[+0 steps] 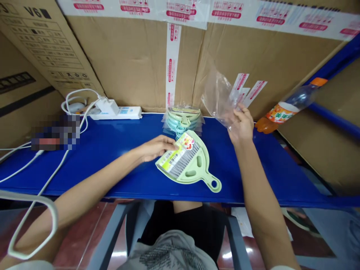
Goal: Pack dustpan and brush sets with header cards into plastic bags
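Note:
My left hand (pixel 158 148) pinches the upper left edge of a light green dustpan set (pixel 194 165), which has a small brush nested in it and a yellow and white label. Its handle with a round hole points to the lower right, over the blue table. Raised at the right, my right hand (pixel 241 122) grips a clear plastic bag (pixel 216 92) that hangs up and to the left of the fingers. Just behind the dustpan lies a stack of wrapped green and turquoise dustpan sets (pixel 184 119).
A white power strip (pixel 126 112) with cables lies at the back left of the blue table (pixel 112 135). An orange drink bottle (pixel 289 107) leans at the right. Large cardboard boxes (pixel 129 56) stand behind. A blurred dark object (pixel 56 133) is at the left.

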The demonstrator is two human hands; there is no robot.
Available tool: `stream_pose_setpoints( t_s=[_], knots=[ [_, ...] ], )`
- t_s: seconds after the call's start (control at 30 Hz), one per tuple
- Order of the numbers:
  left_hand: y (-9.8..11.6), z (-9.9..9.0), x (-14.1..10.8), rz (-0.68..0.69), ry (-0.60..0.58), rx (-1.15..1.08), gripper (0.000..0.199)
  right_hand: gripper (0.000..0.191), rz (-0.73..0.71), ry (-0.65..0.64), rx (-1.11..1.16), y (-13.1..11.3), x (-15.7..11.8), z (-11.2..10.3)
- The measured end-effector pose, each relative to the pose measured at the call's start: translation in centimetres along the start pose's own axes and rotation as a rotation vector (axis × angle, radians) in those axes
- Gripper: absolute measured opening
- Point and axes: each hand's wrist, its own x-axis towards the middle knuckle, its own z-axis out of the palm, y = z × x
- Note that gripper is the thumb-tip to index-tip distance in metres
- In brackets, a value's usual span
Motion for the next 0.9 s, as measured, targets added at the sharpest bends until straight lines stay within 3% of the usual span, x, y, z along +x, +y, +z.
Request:
stream_pose_setpoints(
  t_s=[0.13, 0.3, 0.4, 0.5, 0.6, 0.7, 0.77, 0.9],
  knots=[
    [-1.9, 1.9, 0.4, 0.013, 0.095, 0.038, 0.031, 0.073, 0.015, -0.144, -0.009, -0.6, -1.6, 1.1],
    [-1.6, 0.8, 0.0, 0.272, 0.196, 0.757, 0.031, 0.038, 0.113, -0.314, -0.005, -1.3, -3.4, 2.7],
    [-1.0, 0.1, -0.5, 0.309, 0.151, 0.896, 0.039, 0.037, 0.150, -0.421, 0.003, -1.6, -4.9, 3.9],
    [0.0, -1.0, -0.8, 0.250, 0.086, 0.845, 0.049, 0.044, 0.192, -0.533, 0.003, -2.1, -6.5, 4.9],
    [1.6, -3.4, -0.7, 0.202, 0.039, 0.649, 0.051, 0.050, 0.237, -0.613, -0.028, -2.4, -7.5, 5.3],
    [3.7, -6.8, -0.9, 0.217, 0.211, 0.255, 0.064, 0.054, 0.279, -0.676, -0.025, -2.5, -8.0, 5.5],
    [4.9, -8.8, -1.2, 0.237, 0.240, 0.074, 0.071, 0.056, 0.313, -0.739, -0.005, -2.4, -8.3, 5.7],
    [5.7, -10.8, -2.0, 0.323, 0.334, 0.104, 0.051, 0.068, 0.407, -0.944, 0.013, -2.1, -9.2, 6.1]
  ],
)
